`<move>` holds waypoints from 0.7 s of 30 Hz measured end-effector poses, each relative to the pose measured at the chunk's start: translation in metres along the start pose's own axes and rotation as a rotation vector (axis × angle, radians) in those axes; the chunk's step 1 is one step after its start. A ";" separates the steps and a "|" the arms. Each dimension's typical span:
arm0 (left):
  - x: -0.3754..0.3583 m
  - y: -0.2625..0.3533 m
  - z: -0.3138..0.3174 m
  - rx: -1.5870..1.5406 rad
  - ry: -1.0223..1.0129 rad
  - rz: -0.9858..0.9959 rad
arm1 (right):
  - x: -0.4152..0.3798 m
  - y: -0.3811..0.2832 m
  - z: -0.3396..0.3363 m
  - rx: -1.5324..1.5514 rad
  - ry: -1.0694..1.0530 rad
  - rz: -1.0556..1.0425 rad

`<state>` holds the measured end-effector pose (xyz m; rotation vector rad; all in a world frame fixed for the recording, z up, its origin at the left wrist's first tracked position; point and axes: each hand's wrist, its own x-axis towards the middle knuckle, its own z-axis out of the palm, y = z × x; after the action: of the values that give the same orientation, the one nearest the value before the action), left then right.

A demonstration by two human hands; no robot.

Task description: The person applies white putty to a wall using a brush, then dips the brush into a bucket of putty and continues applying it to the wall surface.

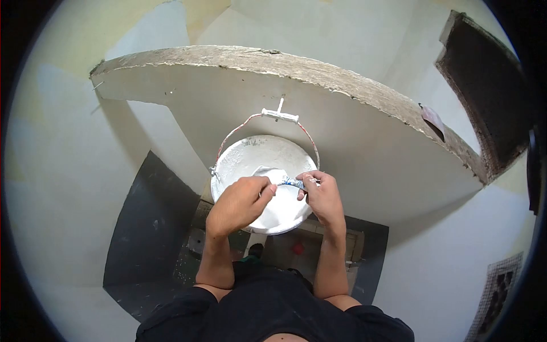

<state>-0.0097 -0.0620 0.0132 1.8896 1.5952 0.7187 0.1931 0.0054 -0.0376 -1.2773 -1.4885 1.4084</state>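
A white bucket point(231, 157) hangs in front of me by its wire handle from a peg on the wall, with white paint or paste point(285, 212) inside. Over its mouth, my right hand point(323, 196) is closed round a slim blue-and-white piece point(293, 182) smeared with white, which looks like a tool's handle; its far end is hidden. My left hand point(239, 204) is beside it, fingers pinched together close to the piece's left end. What lies between those left fingertips is too small to make out.
Behind the bucket stands a pale partition wall point(364, 154) with a rough, bare top edge point(228, 57). Dark panels point(145, 228) line the lower walls. Below, a small red thing point(298, 248) lies on the floor near my foot point(256, 249). A dark opening point(484, 80) is at upper right.
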 end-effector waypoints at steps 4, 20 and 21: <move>-0.010 0.023 0.012 -0.045 -0.139 0.057 | -0.023 -0.004 -0.020 0.381 -0.192 0.091; -0.014 0.106 0.084 -0.001 -0.363 0.009 | -0.083 0.040 -0.082 0.656 -0.299 -0.019; -0.013 0.105 0.093 -0.023 -0.353 0.019 | -0.086 0.043 -0.087 0.690 -0.287 -0.038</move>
<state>0.1268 -0.0961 0.0229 1.8923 1.3420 0.3816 0.3057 -0.0566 -0.0553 -0.6335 -1.0282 1.9096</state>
